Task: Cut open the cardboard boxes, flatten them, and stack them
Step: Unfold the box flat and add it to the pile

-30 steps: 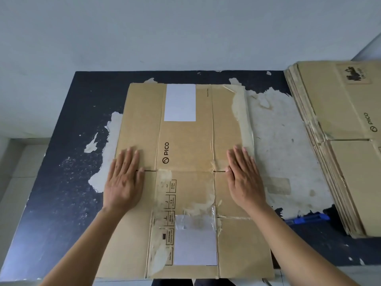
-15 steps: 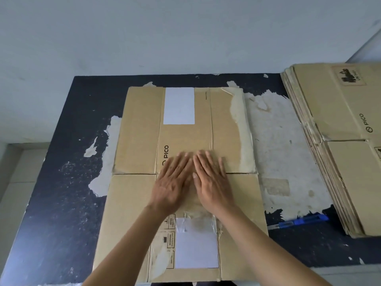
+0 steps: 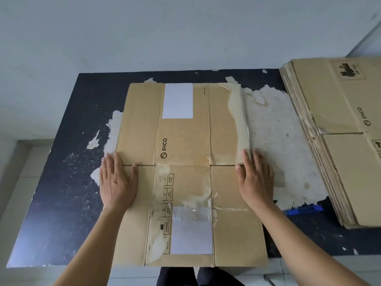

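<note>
Flattening step. PICO carton (image 3: 185,141) lies flat mid-table (image 3: 61,182). Left hand (image 3: 118,182) and right hand (image 3: 256,180) are spread, palms pressing its left and right edges at the middle crease. Next, probably: grip both edges and lift it right onto the stack of flattened boxes (image 3: 340,141).

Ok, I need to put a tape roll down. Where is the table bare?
Widest: the dark table left of the flattened box and left hand. Also the peeled patch between the right hand and the stack. Crowded near the blue tool; the box covers the middle.
</note>
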